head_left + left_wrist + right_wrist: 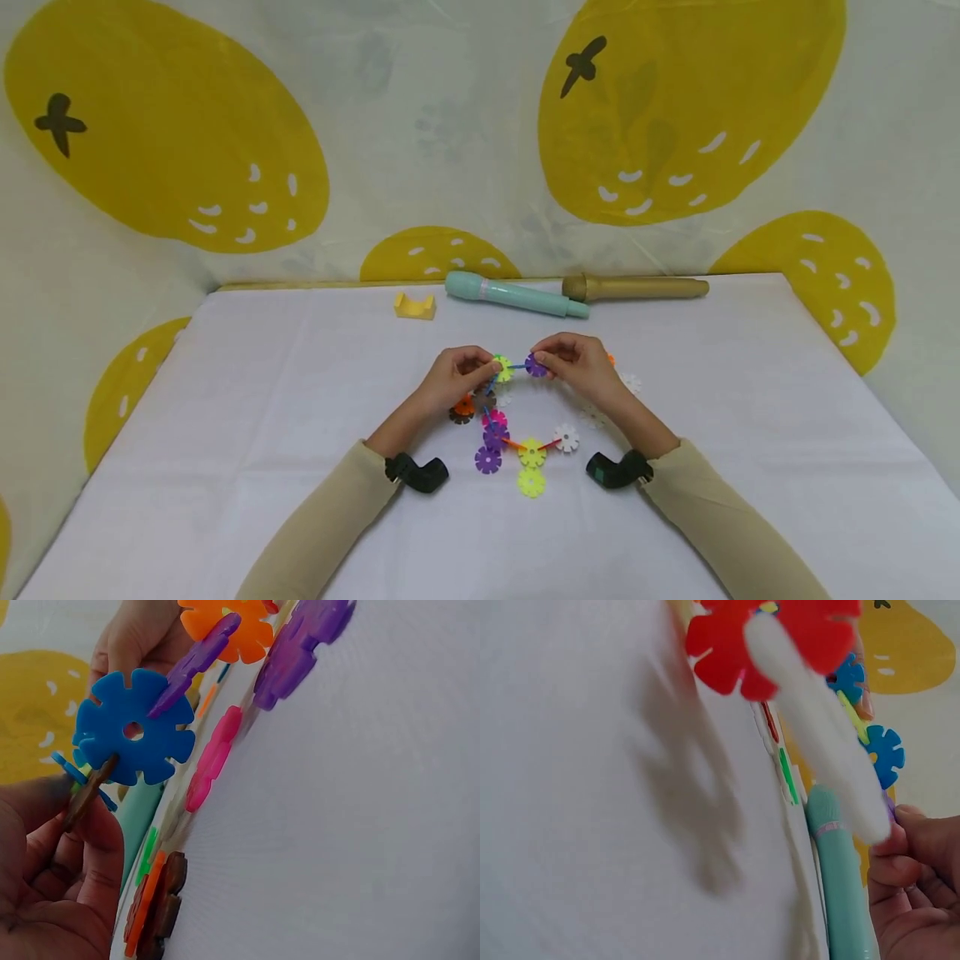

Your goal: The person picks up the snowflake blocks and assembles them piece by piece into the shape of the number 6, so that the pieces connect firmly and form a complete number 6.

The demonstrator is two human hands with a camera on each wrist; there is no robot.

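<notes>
My left hand (453, 375) pinches a yellow-green snowflake disc (503, 367) between thumb and fingers. The right hand (583, 365) pinches a purple snowflake disc (537, 365), with a blue disc linking the two. They belong to a chain of slotted discs hanging toward me. In the left wrist view a brown disc (91, 796) sits at the left fingertips, slotted into a blue disc (124, 742) that carries another purple disc (196, 664). The chain's near end holds a yellow-green disc (532, 451) and a white disc (567, 438). In the right wrist view a red disc (727, 645) joins that white one.
Loose discs lie around the chain: orange on brown (463, 406) to its left, purple (487, 461) and yellow-green (532, 483) nearer me, whitish ones (632, 383) at right. Behind are a yellow notched block (415, 306), a mint tube (517, 295) and a gold-brown tube (637, 288).
</notes>
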